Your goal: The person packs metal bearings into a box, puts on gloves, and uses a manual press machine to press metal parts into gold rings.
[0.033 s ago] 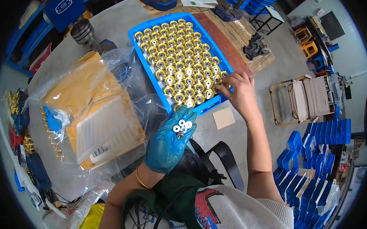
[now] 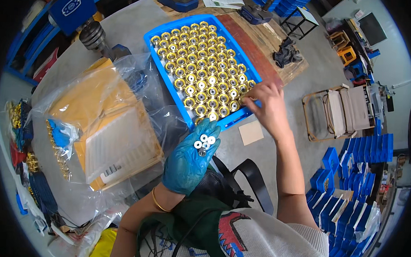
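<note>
Rows of round, gold-coloured metal cups with pale or dark centres (image 2: 201,64) fill a rectangular blue plastic tray (image 2: 236,118) at the upper centre of the frame. At the tray's lower right corner, the bare right hand (image 2: 269,103) reaches in with thumb and fingers bent together over the cups; whether the fingertips grasp one cannot be told. Just below the tray's lower left corner, the left hand (image 2: 184,166), in a thin blue glove, lies palm up with fingers extended and unclenched, bearing a small cluster of white and silvery rings (image 2: 205,145). Beside the tray, at centre left, clear plastic sheeting (image 2: 158,120) partly covers a flat yellow-orange package (image 2: 79,99). Below the tray's lower right edge is a square beige card (image 2: 250,132). Crumpled black cloth (image 2: 288,53) lies at upper right, a beige folding chair (image 2: 346,111) stands at centre right, and stacked blue bins (image 2: 347,219) occupy the lower right.
</note>
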### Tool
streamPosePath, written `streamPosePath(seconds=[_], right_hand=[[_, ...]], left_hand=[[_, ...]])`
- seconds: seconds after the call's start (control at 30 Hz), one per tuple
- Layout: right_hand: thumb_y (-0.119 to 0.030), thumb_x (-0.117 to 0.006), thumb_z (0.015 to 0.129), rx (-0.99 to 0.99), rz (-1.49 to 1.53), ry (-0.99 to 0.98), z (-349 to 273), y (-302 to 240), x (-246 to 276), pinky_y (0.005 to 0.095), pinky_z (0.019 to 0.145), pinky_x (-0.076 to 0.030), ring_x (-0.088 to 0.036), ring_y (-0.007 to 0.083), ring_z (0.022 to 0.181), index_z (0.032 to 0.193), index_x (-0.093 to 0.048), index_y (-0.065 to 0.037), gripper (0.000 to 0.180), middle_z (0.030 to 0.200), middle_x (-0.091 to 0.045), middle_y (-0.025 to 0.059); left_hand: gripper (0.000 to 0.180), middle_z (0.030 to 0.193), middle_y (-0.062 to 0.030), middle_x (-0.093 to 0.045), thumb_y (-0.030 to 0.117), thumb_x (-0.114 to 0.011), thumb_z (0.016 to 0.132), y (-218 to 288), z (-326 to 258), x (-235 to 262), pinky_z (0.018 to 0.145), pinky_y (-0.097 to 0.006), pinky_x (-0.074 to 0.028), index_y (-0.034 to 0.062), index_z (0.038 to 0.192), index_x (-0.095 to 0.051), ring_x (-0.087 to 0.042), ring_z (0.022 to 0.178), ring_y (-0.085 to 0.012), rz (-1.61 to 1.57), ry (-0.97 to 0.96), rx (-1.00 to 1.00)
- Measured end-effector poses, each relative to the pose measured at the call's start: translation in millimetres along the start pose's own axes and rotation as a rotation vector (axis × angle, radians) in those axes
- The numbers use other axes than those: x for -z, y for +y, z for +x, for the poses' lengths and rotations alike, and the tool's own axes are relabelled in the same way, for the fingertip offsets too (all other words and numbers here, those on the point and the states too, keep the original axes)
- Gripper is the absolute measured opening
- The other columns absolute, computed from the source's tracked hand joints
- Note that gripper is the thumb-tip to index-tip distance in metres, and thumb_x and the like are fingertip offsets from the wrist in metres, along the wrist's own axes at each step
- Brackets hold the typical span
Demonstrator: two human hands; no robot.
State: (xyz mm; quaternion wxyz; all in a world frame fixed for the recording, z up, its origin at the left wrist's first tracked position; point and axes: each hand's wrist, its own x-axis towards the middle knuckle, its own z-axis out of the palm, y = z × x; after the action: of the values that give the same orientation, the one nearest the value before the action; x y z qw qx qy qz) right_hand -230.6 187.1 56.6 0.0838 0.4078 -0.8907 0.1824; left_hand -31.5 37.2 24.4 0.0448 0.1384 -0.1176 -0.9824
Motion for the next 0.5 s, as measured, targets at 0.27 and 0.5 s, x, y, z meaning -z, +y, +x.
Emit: streamPosePath(seconds=[0.27,0.5], right_hand=[[-0.020,-0.077,0.075,0.400,0.385,-0.187,-23.2,-62.4,6.6,0.0390,0.092,-0.037,-0.055,0.0217,0.110,0.087,-0.073,-0.011,0.016,0.097,-0.065,0.0011],[-0.021,-0.076,0.075,0.356,0.426,-0.207,-21.2,-65.8,6.4,0.0380,0.090,-0.037,-0.054,0.0211,0.112,0.091,-0.071,-0.010,0.020,0.100,-0.065,0.0015]], left_hand=[[0.045,0.141,-0.0133,-0.045,0.009,-0.041,0.102,-8.3,3.5,16.4,0.106,-0.033,-0.041,-0.0035,0.144,-0.035,-0.048,0.125,-0.0204,0.661,-0.072,-0.189],[0.045,0.135,-0.0101,-0.048,0.005,-0.046,0.100,-11.5,2.2,24.7,0.099,-0.027,-0.045,-0.0041,0.144,-0.035,-0.051,0.118,-0.0159,0.593,-0.112,-0.147]])
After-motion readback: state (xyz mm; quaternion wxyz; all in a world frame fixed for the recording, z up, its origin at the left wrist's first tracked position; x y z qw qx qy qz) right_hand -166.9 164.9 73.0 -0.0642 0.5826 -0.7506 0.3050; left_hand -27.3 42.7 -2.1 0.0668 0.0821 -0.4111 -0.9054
